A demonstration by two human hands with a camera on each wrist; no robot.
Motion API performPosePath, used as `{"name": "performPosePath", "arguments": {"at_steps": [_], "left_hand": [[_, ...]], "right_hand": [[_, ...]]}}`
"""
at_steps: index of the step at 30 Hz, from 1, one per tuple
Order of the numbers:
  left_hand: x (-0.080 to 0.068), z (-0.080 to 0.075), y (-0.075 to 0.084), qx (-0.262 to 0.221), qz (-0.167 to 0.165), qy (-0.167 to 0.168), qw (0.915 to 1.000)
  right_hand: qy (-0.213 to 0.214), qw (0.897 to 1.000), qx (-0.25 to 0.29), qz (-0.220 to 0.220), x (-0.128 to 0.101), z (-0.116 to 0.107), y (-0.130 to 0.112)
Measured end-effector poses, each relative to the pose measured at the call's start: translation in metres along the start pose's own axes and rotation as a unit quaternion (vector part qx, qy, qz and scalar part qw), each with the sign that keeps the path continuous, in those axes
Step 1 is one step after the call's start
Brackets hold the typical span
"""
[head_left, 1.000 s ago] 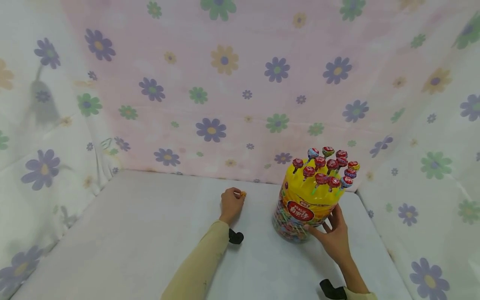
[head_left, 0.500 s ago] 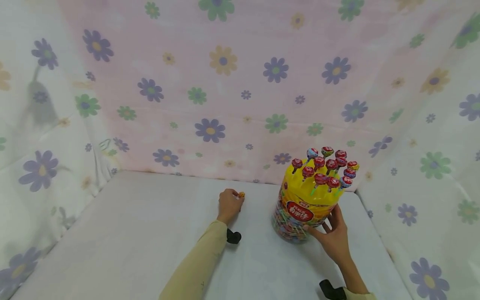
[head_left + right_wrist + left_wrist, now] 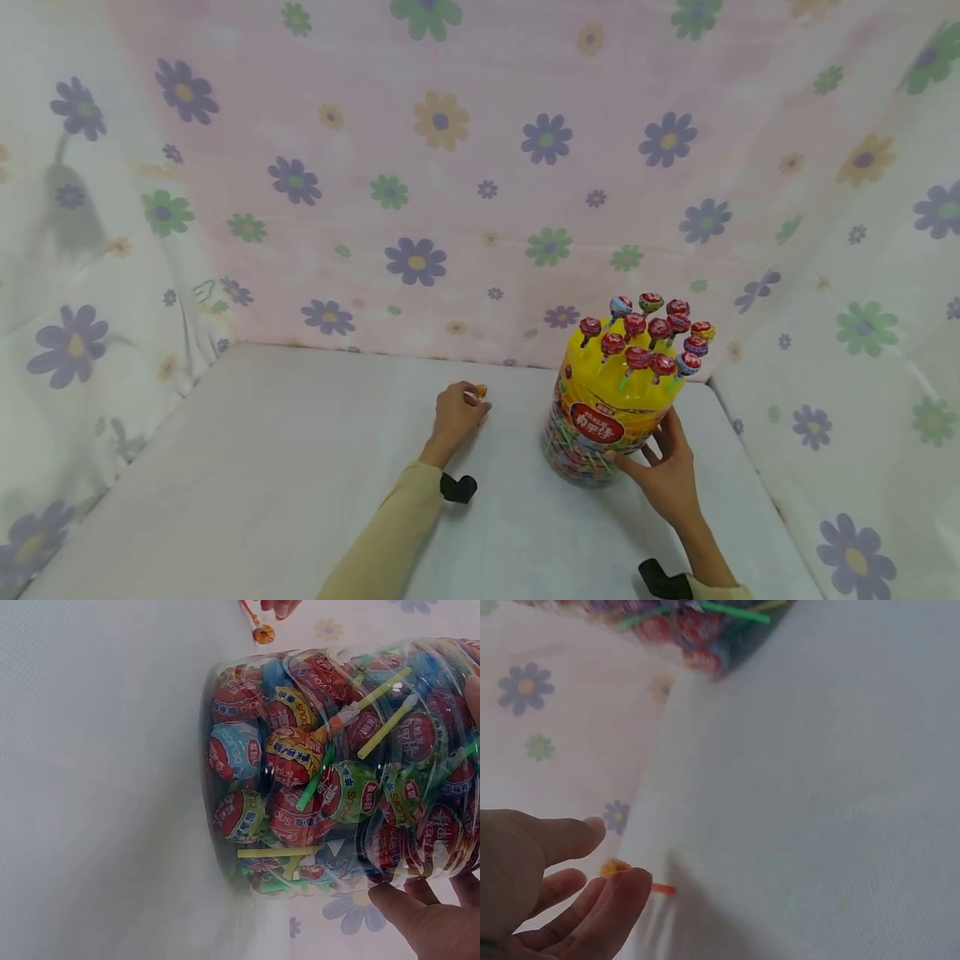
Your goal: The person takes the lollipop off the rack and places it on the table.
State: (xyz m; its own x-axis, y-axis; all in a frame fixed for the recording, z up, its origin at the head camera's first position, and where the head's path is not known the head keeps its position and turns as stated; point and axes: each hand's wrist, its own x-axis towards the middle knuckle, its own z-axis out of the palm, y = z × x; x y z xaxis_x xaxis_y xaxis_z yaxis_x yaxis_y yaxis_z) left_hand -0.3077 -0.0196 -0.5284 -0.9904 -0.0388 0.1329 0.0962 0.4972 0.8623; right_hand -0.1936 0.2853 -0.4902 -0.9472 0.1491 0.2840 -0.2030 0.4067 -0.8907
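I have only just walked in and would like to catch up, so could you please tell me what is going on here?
A person's right hand grips a large lollipop jar on the white table. Wrapped lollipops stick up from its yellow top, and more fill its clear body. The left hand is beside a separate orange-wrapped lollipop, thumb and forefinger apart; whether they touch is unclear.

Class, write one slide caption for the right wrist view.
Right-hand grip on a clear jar packed with wrapped lollipops.
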Motion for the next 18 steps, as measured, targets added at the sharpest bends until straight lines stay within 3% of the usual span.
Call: {"name": "performPosePath", "arguments": {"at_steps": [9, 18], "left_hand": [[-0.021, -0.009, 0.028, -0.051, 0.090, -0.050, 0.9933], [-0.034, -0.020, 0.079, -0.084, 0.182, -0.036, 0.9790]], "right_hand": [[-0.001, 1.000, 0.002, 0.002, -0.001, -0.003, -0.002], [-0.006, 1.000, 0.014, 0.002, 0.001, -0.001, 0.001]]}}
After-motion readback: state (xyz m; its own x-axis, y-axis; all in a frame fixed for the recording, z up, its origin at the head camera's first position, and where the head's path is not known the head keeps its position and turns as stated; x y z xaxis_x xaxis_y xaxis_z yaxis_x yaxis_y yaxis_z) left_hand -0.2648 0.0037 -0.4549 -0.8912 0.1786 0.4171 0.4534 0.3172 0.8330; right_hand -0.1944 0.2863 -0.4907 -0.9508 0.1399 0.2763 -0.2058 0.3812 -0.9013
